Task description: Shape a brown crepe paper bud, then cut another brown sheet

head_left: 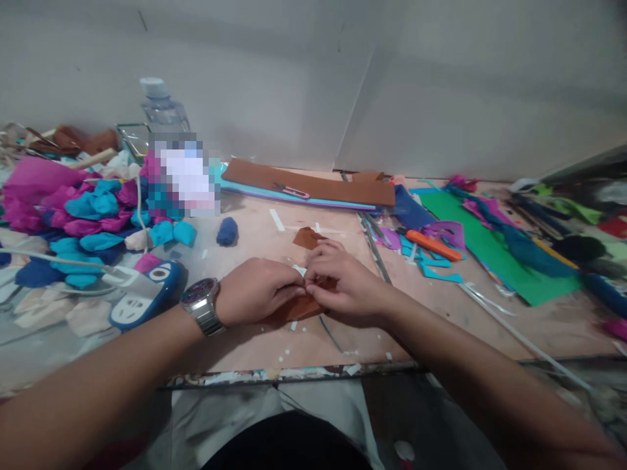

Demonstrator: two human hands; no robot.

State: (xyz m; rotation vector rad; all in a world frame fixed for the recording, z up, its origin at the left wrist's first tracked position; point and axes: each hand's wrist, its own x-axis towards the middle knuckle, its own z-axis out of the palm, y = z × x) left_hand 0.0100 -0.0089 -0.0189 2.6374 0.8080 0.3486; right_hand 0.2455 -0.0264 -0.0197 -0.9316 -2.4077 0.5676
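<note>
Both hands meet over the middle of the table. My left hand point(262, 290), with a metal watch point(202, 305) on the wrist, pinches the near left part of a brown sheet piece point(296, 310). My right hand point(345, 281) is closed on the same piece from the right, fingertips almost touching the left ones. A small white bit point(300, 269) shows between the hands. Just beyond the right fingers is a smaller brown scrap point(307, 237); whether it joins the held piece is hidden by the fingers.
A blue-and-white power strip point(147, 297) lies left, by pink and blue bundles point(98, 199). A water bottle point(164, 111) stands behind. Brown strips point(308, 181) with pink snips point(292, 192) lie along the back. An orange cutter point(434, 245) and green sheet point(490, 241) are right.
</note>
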